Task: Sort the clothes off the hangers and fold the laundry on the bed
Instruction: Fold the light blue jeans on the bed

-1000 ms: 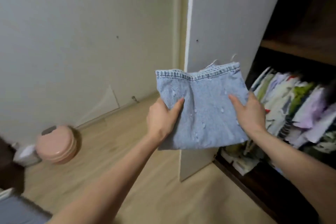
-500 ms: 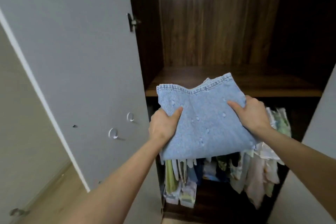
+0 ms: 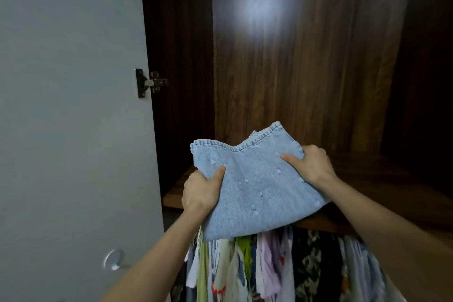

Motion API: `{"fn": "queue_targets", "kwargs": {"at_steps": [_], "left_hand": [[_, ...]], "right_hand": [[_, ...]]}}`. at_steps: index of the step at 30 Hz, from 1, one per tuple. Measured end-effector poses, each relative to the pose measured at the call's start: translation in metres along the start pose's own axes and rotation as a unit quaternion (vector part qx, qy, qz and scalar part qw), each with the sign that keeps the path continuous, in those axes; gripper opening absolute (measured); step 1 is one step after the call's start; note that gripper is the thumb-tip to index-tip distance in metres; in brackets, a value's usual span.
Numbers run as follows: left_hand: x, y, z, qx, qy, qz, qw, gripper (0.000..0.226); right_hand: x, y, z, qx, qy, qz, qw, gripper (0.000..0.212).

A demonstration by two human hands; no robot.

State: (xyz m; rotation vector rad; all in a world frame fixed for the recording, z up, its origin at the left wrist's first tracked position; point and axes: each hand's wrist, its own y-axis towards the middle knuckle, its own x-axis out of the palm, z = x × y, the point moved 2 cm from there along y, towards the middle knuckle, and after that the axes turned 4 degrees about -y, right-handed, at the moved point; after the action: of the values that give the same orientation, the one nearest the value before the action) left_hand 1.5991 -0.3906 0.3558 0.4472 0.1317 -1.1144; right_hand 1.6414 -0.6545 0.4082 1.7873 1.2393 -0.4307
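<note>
A folded light-blue denim garment (image 3: 255,186) is held out flat in front of me, over the front edge of a dark wooden wardrobe shelf (image 3: 382,186). My left hand (image 3: 202,191) grips its left side, thumb on top. My right hand (image 3: 312,165) grips its right side, thumb lying across the cloth. The far hem of the denim reaches above the shelf.
The wardrobe's white door (image 3: 73,117) stands open on the left, with a hinge (image 3: 150,83) and a round hook (image 3: 114,258). Several colourful clothes (image 3: 269,267) hang below the shelf. The wardrobe's back panel (image 3: 294,56) is dark wood.
My view has swung from the floor and wall to the inside of the wardrobe. Both hands have carried the folded denim up and forward to the shelf.
</note>
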Motion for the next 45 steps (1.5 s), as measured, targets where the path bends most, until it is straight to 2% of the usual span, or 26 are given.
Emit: {"fn": "queue_targets", "kwargs": {"at_steps": [6,10,12,13,15,17,19,20,23,26,28,32,37,41,45], "left_hand": [[0.032,0.075,-0.015,-0.007,0.038,0.021,0.999,0.052],[0.056,0.127,-0.022,-0.032,0.049,0.000,0.998,0.052],[0.063,0.148,-0.022,-0.035,0.142,0.007,0.989,0.064],[0.065,0.156,-0.021,-0.006,0.213,0.021,0.977,0.074],[0.071,0.165,-0.013,0.097,0.306,0.016,0.947,0.082],[0.087,0.166,-0.010,0.149,0.347,-0.105,0.920,0.073],[0.108,0.157,-0.022,0.112,0.405,-0.239,0.875,0.070],[0.115,0.156,-0.028,0.086,0.429,-0.269,0.858,0.070],[0.124,0.172,-0.041,0.096,0.463,-0.248,0.845,0.068],[0.120,0.207,-0.051,0.126,0.482,-0.239,0.833,0.062],[0.119,0.235,-0.059,0.129,0.491,-0.231,0.830,0.058],[0.128,0.284,-0.067,0.114,0.513,-0.206,0.825,0.058],[0.151,0.320,-0.075,0.129,0.491,-0.108,0.855,0.059],[0.165,0.338,-0.080,0.123,0.451,-0.110,0.877,0.062],[0.173,0.349,-0.081,0.131,0.452,-0.105,0.876,0.061]], "right_hand": [[0.054,0.072,0.017,-0.002,-0.005,-0.003,1.000,0.040],[0.084,0.116,0.026,0.010,-0.014,-0.005,1.000,0.035],[0.100,0.136,0.036,0.022,-0.068,-0.020,0.997,0.038],[0.107,0.144,0.040,0.010,-0.095,-0.034,0.995,0.051],[0.118,0.156,0.046,-0.072,-0.129,-0.078,0.986,0.073],[0.127,0.159,0.049,-0.168,-0.173,-0.164,0.957,0.089],[0.141,0.154,0.056,-0.177,-0.202,-0.264,0.926,0.085],[0.147,0.153,0.060,-0.160,-0.194,-0.304,0.919,0.086],[0.153,0.158,0.064,-0.121,-0.127,-0.363,0.915,0.113],[0.155,0.167,0.064,-0.130,-0.138,-0.408,0.893,0.111],[0.166,0.170,0.062,-0.162,-0.154,-0.411,0.884,0.114],[0.198,0.184,0.055,-0.140,-0.136,-0.378,0.905,0.113],[0.225,0.222,0.058,-0.094,-0.155,-0.327,0.927,0.104],[0.233,0.244,0.065,-0.069,-0.168,-0.311,0.933,0.103],[0.240,0.256,0.068,-0.062,-0.191,-0.289,0.936,0.093]]}}
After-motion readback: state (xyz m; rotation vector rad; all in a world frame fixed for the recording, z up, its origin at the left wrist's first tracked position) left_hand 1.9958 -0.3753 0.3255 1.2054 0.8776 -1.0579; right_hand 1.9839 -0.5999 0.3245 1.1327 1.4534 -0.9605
